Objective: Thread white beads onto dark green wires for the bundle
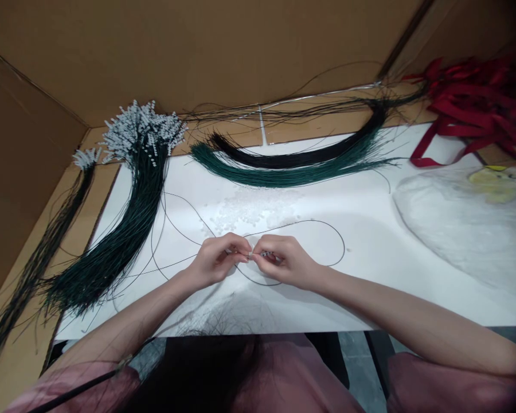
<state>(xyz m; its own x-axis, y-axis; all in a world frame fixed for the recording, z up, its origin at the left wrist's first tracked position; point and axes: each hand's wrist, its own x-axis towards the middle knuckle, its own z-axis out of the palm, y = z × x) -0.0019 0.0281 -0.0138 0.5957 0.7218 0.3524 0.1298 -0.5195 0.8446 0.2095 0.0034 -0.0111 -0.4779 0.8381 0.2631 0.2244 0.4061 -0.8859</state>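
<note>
My left hand (217, 259) and my right hand (286, 261) meet fingertip to fingertip low over the white board, both closed in a pinch. Between them runs a thin dark wire (312, 220), which curves out in a loop to the right. A few small pale beads (265, 254) on the wire peek out between the fingers of my right hand. My left fingertips pinch the wire close by; the exact spot is partly hidden. Just beyond my hands lie loose white beads (258, 205), scattered on the board.
White-beaded wire stems (144, 189) lie bundled at left, with a thinner bundle (64, 212) beside them. Green wires (279, 178) and black wires (284, 159) curve behind the beads. At right are red ribbon (477, 109) and a clear plastic bag (460, 223). Cardboard walls (223, 51) enclose the back.
</note>
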